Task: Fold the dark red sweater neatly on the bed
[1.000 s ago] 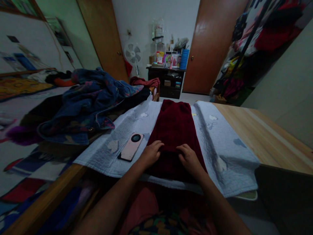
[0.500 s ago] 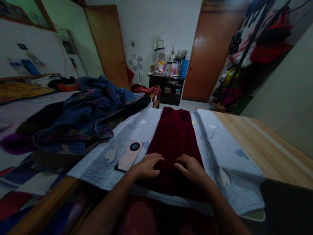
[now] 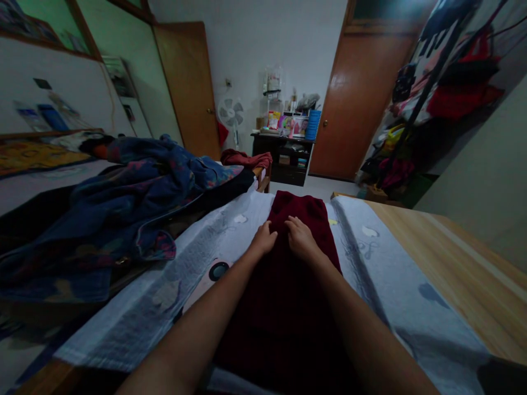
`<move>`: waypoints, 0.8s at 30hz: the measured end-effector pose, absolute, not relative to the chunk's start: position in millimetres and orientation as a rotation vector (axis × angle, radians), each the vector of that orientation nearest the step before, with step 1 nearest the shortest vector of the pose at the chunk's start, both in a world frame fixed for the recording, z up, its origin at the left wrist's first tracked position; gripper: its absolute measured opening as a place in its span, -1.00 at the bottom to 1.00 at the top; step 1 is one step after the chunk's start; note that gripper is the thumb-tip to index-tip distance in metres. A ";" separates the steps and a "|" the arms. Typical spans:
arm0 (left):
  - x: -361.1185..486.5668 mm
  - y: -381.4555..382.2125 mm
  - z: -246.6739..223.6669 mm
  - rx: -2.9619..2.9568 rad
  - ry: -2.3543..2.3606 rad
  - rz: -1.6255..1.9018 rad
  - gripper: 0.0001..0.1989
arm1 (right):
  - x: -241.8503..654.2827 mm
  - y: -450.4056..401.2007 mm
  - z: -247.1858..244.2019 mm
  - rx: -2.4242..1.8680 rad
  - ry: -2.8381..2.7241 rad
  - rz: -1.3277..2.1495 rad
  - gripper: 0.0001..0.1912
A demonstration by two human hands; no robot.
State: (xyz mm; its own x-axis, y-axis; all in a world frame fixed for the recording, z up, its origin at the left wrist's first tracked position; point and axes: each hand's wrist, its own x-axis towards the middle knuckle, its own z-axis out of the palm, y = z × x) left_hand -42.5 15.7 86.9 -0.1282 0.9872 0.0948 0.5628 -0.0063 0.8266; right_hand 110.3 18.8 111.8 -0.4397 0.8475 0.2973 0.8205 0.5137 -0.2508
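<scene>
A dark red knitted garment (image 3: 294,296) is laid lengthwise on a pale blue quilted cloth with leaf shapes (image 3: 366,274). My left hand (image 3: 264,240) rests at the garment's left edge, thumb and fingers apart and slightly bent. On the upper part of the garment lies my right hand (image 3: 301,238), its fingers stretched forward. I see no fold pinched in either hand. A pink phone (image 3: 201,282) with a round black camera ring is on the cloth, partly covered by my left forearm.
A heap of clothes with a blue denim jacket (image 3: 135,203) lies to the left. At right is a light wooden board (image 3: 444,241). Farther back stand a dark cabinet (image 3: 284,175), a white fan (image 3: 231,112) and a brown door (image 3: 346,104). Bags and clothes hang at far right.
Both hands have slid forward along the red garment, from its nearer half to its far part. My left forearm now covers part of the phone. The view has leaned forward.
</scene>
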 end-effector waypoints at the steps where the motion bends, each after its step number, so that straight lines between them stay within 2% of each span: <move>1: -41.8 28.5 83.5 1.569 1.753 1.015 -0.55 | 107.1 28.3 110.3 -1.399 -2.363 0.096 -0.48; 8: -25.5 90.8 56.3 1.436 1.753 0.963 -0.71 | 102.9 56.8 65.3 -1.574 -2.268 0.056 -0.52; 13: -24.7 120.7 45.0 1.425 1.730 0.898 -0.73 | 103.8 51.9 39.3 -1.582 -2.225 -0.039 -0.50; 18: -26.7 139.1 37.0 1.468 1.753 0.903 -0.77 | 104.8 55.5 45.9 -1.598 -2.229 0.024 -0.54; 22: -25.9 138.9 31.1 1.531 1.751 0.950 -0.72 | 120.6 79.1 70.0 -1.527 -2.207 0.304 -0.70; 24: -26.0 136.3 29.5 1.556 1.739 0.976 -0.68 | 131.3 99.3 82.8 -1.483 -2.074 0.409 -0.72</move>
State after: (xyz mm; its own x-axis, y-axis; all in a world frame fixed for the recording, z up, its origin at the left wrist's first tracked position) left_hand -26.0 136.3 29.5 -0.1304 0.9908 0.0363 0.5474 0.0415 0.8359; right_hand 131.3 99.3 82.8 -0.2380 0.9364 0.2579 0.7683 0.3440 -0.5399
